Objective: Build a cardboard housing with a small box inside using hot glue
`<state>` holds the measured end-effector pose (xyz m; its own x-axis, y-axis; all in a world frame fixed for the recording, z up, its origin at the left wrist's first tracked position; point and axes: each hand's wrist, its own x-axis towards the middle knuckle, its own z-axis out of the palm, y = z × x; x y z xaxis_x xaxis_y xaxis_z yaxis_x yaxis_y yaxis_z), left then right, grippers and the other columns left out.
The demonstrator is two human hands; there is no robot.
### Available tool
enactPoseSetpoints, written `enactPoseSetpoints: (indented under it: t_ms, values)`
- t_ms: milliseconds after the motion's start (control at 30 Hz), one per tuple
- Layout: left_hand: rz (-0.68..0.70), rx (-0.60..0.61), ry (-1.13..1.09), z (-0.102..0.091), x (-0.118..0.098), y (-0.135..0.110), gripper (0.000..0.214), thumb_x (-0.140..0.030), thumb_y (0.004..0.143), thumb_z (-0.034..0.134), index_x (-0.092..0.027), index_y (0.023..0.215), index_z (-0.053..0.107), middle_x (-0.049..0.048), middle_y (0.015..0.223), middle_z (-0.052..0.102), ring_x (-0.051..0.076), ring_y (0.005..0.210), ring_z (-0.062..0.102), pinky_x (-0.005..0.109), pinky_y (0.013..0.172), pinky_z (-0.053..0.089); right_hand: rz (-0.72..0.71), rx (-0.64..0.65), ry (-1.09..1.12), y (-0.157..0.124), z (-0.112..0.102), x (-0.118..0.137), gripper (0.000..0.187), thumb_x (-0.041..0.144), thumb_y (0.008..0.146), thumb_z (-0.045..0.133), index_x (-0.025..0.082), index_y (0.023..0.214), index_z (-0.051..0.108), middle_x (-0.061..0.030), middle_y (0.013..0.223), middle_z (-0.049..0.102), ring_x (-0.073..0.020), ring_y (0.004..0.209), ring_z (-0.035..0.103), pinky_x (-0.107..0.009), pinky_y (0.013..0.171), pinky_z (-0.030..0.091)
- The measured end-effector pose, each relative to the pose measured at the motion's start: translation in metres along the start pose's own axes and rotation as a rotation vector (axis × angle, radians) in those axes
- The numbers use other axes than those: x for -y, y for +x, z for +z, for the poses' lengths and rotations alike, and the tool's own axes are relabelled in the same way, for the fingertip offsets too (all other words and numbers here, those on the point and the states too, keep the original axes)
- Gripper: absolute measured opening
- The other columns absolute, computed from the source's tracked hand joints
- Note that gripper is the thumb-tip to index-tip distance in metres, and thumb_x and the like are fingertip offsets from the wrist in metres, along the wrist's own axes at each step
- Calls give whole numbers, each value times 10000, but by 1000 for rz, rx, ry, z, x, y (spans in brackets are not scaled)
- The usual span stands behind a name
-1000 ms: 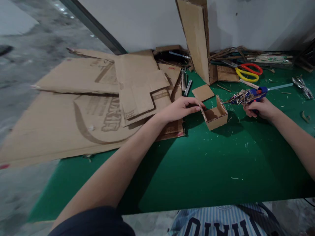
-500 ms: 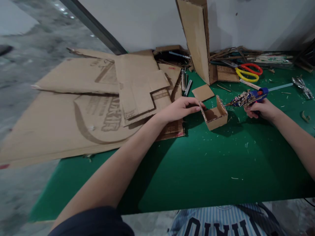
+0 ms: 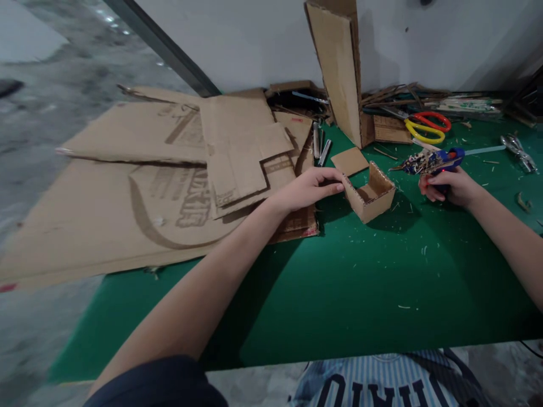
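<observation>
A small cardboard box [image 3: 376,204], its top uncovered and its far side lacking a wall, is pinched at its left wall by my left hand [image 3: 321,187]. In my right hand [image 3: 449,185] is a blue glue gun [image 3: 436,160] crusted with scraps, a pale glue stick poking out of its back end. The gun's nozzle points left, just apart from the box's right wall. Behind the box lies a flat cardboard square [image 3: 350,161] on the green table [image 3: 339,288].
Large flattened cardboard sheets [image 3: 169,198] cover the table's left side. A tall cardboard piece [image 3: 339,73] stands at the back. Scissors [image 3: 426,129] with red and yellow handles lie behind the glue gun. Metal blades or cutters [image 3: 324,152] lie near the sheets.
The glue gun's nozzle has pulled slightly up and away from the box's right wall. The box has turned a little in my left hand, and glue shines along its right wall's edge.
</observation>
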<state>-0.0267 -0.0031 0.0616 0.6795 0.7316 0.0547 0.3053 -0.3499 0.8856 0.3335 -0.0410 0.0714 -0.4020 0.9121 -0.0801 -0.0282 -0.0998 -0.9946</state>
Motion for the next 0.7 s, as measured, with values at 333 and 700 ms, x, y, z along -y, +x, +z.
enactPoseSetpoints:
  t_ms: [333,700]
  values:
    - [49,-92,-109,2,-6,-1,400,-577,901,751,-178,917,772,70,940,777,167,824,695,288,801,571,-7,29,-7,-1,-2,1,153,312,684,750,162,685,718,-34,629,720,-64,310,423,-266,373,386]
    - [88,-208,-189,3,-4,-2,455,-635,869,781,-187,943,806,71,904,773,172,790,690,285,729,568,-87,-483,-373,2,-11,4,274,490,770,720,223,779,660,-41,679,663,-138,494,535,-323,506,483]
